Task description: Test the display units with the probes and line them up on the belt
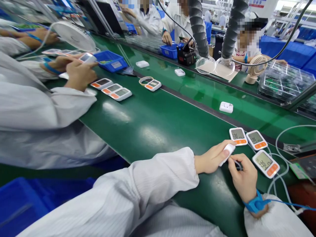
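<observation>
Nearest the camera: left sleeve (123, 187). Beyond: white device (228, 153) above green bench (187, 125), within left hand's (211, 159) closed fingers. At its near edge: right hand (243, 176), thumb and forefinger nearly together; grip uncertain. Probably light, rigid, slightly slippery, with fragile display; best by side edges.

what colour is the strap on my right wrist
Blue; the wrist strap shows best in the head view.

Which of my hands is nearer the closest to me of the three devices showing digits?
Right. Your right hand is just left of that device; your left hand is farther left, holding a white unit.
</observation>
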A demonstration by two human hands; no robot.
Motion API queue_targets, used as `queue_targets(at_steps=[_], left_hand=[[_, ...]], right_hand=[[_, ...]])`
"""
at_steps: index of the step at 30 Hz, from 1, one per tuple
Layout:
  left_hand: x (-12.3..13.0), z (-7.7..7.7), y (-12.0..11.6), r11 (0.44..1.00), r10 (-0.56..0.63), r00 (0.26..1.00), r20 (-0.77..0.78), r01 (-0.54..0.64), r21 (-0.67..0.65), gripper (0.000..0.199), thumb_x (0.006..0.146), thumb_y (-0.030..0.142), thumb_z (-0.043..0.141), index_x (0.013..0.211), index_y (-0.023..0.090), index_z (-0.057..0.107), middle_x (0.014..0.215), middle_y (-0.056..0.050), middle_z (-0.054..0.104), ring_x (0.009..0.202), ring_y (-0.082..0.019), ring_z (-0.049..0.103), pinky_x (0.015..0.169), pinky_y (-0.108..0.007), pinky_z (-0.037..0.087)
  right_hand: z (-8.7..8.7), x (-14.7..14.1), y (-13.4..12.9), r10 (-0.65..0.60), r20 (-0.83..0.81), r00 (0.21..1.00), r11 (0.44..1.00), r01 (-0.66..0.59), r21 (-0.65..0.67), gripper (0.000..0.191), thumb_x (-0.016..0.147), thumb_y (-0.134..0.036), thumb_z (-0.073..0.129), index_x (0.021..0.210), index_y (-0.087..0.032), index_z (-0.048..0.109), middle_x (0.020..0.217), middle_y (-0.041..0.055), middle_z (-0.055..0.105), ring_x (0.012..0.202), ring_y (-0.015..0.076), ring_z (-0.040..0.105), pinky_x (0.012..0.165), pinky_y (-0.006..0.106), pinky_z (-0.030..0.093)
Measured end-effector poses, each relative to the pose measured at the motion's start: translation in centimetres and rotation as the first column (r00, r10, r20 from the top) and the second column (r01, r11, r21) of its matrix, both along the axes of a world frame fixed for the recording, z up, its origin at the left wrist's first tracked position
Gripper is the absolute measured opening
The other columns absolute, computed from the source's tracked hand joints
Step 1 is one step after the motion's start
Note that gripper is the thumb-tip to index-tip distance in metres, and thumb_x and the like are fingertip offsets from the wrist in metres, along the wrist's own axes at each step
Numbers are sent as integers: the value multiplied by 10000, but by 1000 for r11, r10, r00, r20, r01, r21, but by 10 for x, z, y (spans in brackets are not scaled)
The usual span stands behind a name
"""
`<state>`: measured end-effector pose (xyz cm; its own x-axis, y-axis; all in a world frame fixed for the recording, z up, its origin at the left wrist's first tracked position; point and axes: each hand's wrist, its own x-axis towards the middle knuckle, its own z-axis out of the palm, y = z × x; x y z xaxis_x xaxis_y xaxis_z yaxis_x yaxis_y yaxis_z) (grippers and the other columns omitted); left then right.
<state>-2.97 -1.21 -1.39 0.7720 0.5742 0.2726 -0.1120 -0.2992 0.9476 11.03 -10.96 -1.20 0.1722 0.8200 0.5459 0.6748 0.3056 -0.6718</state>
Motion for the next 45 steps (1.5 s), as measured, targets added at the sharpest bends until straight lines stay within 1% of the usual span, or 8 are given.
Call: queue_targets(at_steps=[8, 13, 15, 18, 20, 23, 28, 45], left_hand=[[2, 5, 5, 988, 15, 1000, 17, -13, -152, 531, 957, 579, 409, 1298, 180, 490, 1031, -63, 571, 856, -180, 532, 827, -346, 460], [4, 3, 22, 859, 167, 982, 85, -103, -501, 649, 836, 484, 647, 1377, 212, 413, 1068, -49, 538, 754, -137, 577, 686, -286, 478], [5, 0, 27, 831, 283, 959, 35, -227, -509, 743, 779, 429, 746, 1400, 222, 394, 1035, -33, 542, 731, -116, 554, 663, -261, 466], [7, -4, 27, 835, 357, 934, -15, -326, -443, 820, 714, 363, 833, 1398, 226, 403, 973, -9, 565, 760, -118, 539, 701, -255, 471], [6, -4, 25, 877, 283, 959, -31, -272, -396, 746, 748, 395, 812, 1366, 219, 435, 960, -11, 582, 791, -129, 548, 730, -266, 477], [1, 1, 26, 926, 72, 996, -45, -84, -367, 558, 891, 522, 629, 1330, 221, 463, 1014, -35, 596, 804, -130, 568, 730, -273, 487], [-10, 7, 36, 814, -346, 938, 17, 309, -492, 869, 860, 478, 694, 1515, 318, 146, 1043, -50, 602, 639, -105, 605, 584, -256, 500], [-11, 15, 36, 792, -389, 921, 29, 350, -500, 793, 834, 375, 741, 1438, 308, 231, 1015, -30, 596, 705, -105, 621, 553, -213, 496]], right_hand=[[-2, 1, 3, -39, -4, 999, 998, 39, -44, 78, 991, -256, 567, 947, -217, 617, 857, 3, 646, 757, 166, 617, 689, 281, 482], [-1, 0, -2, -41, 62, 997, 986, 31, 162, 119, 962, -218, 585, 1081, -223, 588, 1013, 67, 620, 969, 227, 606, 817, 359, 511], [-5, -3, -5, 58, 36, 998, 993, -62, 98, 218, 965, -215, 583, 1180, -236, 551, 916, 30, 634, 820, 189, 617, 725, 313, 518], [-11, -7, -6, 159, -106, 982, 969, -175, -172, 523, 995, -283, 550, 1464, -213, 329, 849, -5, 657, 662, 155, 612, 630, 267, 516], [-14, -8, -4, 122, -196, 973, 936, -179, -303, 662, 1011, -344, 518, 1551, -174, 175, 855, 5, 669, 672, 167, 638, 637, 273, 532], [-13, -7, -1, 34, -278, 960, 923, -137, -359, 707, 1018, -407, 485, 1578, -147, 139, 814, 8, 666, 681, 189, 653, 630, 281, 540], [-12, -2, -2, -91, -314, 945, 938, -24, -347, 639, 1034, -443, 426, 1566, -134, 251, 663, -30, 582, 590, 183, 586, 573, 276, 499], [-13, -1, -4, -106, -354, 929, 934, -29, -355, 637, 1015, -400, 462, 1566, -153, 257, 698, -16, 615, 567, 168, 591, 557, 273, 524]])
